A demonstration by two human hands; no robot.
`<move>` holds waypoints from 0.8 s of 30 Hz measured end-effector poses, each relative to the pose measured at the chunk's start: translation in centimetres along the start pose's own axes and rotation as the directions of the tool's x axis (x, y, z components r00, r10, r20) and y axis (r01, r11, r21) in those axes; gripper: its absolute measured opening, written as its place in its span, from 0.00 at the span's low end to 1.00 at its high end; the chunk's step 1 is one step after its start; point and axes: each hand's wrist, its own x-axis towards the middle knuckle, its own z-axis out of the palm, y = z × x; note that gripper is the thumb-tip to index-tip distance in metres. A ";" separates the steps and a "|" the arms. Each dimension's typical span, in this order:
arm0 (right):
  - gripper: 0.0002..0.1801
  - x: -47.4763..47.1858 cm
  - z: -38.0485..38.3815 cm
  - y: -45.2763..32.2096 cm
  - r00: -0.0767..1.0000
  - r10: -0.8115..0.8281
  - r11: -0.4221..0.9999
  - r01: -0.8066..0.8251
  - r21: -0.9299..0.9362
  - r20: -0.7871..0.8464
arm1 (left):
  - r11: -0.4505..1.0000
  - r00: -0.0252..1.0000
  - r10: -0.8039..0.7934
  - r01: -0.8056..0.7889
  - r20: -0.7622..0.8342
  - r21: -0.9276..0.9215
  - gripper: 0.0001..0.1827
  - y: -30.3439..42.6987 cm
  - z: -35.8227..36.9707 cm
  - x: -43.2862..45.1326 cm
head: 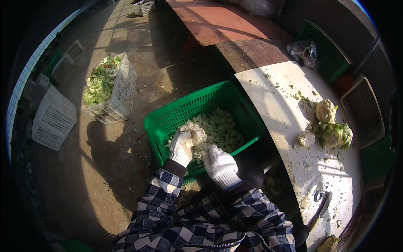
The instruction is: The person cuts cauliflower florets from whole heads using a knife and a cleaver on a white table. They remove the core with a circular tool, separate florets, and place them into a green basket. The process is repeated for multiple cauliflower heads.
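My left hand [181, 148], in a white knit glove, grips a piece of cauliflower [195, 129] above the green plastic crate [168, 116]. Gloved the same way, my right hand [220, 165] is closed on a small knife, whose thin blade [202, 141] points up and left against the cauliflower. The knife's handle is hidden inside my fist. Beneath both hands, many cut cauliflower florets [225, 129] cover the bottom of the crate.
To my right, a white tabletop [270, 91] bears cauliflower heads [326, 111], leaf scraps, a tape roll [318, 196] and a long knife [321, 209]. On the floor at left stand a white crate of leafy trimmings [122, 91] and another white crate [55, 118].
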 end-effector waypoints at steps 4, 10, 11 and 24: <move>0.17 0.3 -0.1 -0.4 0.996 0.085 0.995 -0.084 -0.044 0.039 | 0.999 0.999 0.054 -0.054 0.006 0.006 0.24 -0.4 -0.3 0.3; 0.20 1.2 0.1 0.1 0.990 0.090 0.996 -0.091 0.003 0.110 | 0.993 0.988 -0.106 0.110 -0.113 0.030 0.18 -1.0 0.0 0.3; 0.20 1.3 0.2 0.1 0.986 0.107 0.994 -0.109 0.005 0.124 | 0.991 0.979 -0.129 0.134 -0.155 0.023 0.17 -1.1 0.1 0.3; 0.24 2.4 -0.6 0.4 0.935 0.249 0.933 -0.302 0.196 0.253 | 0.993 0.992 -0.113 0.112 0.049 0.027 0.22 -1.0 0.1 -0.1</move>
